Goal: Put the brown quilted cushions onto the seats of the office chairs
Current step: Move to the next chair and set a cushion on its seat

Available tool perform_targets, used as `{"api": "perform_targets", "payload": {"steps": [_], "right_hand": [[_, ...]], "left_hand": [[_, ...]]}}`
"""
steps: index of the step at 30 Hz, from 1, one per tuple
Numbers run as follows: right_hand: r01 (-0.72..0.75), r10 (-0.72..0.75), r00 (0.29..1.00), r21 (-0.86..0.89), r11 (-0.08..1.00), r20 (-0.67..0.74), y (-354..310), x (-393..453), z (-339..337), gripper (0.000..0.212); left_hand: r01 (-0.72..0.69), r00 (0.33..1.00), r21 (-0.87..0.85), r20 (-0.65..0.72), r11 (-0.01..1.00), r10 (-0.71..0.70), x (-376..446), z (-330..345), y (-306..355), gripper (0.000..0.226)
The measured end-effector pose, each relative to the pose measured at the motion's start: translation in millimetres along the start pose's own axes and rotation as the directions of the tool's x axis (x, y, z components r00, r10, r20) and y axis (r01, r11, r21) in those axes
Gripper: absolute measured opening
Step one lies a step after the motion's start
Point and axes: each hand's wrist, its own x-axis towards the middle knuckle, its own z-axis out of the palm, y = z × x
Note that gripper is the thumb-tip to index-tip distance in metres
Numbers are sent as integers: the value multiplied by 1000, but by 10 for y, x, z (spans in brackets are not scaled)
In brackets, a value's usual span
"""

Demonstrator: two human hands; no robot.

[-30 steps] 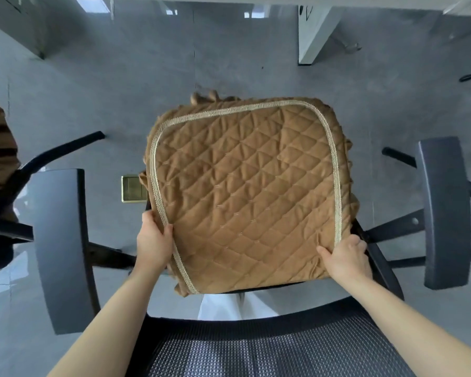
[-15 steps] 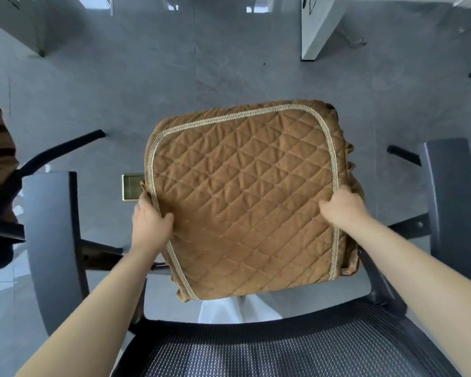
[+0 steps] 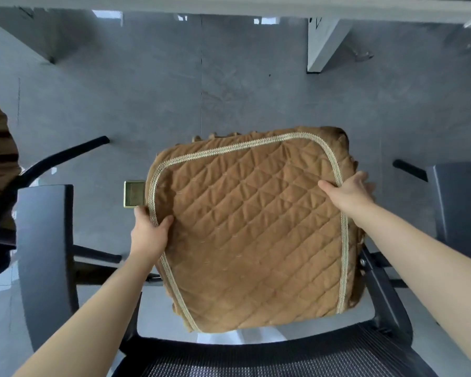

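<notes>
From the head camera, the brown quilted cushion (image 3: pixel 252 227) lies over the office chair's seat, which it hides. The left hand (image 3: pixel 148 235) pinches its left edge, thumb on the braided trim. The right hand (image 3: pixel 350 193) grips the right edge, thumb on top; its fingers seem to curl under, though they are hidden. Beyond each grip stands a dark armrest (image 3: pixel 46 257). The mesh backrest (image 3: pixel 283 357) sits nearest.

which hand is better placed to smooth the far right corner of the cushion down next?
Right, probably. The right hand already grips the brown quilted cushion high on its right edge, near that far corner. The left hand pinches the left edge further toward the camera, across the cushion from it.
</notes>
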Motion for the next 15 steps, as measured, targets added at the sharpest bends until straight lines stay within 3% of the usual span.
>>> {"api": "perform_targets", "payload": {"steps": [4, 9, 15], "right_hand": [[-56, 47, 998, 196, 979, 52, 159, 69, 32, 84], [-23, 32, 999, 376, 927, -18, 171, 144, 12, 71], [23, -26, 1000, 435, 900, 1, 188, 260, -23, 76]], "left_hand": [[-74, 997, 37, 10, 997, 73, 147, -22, 132, 51], [-205, 979, 87, 32, 975, 202, 312, -51, 358, 61], [-127, 987, 57, 106, 990, 121, 309, 66, 302, 63]]}}
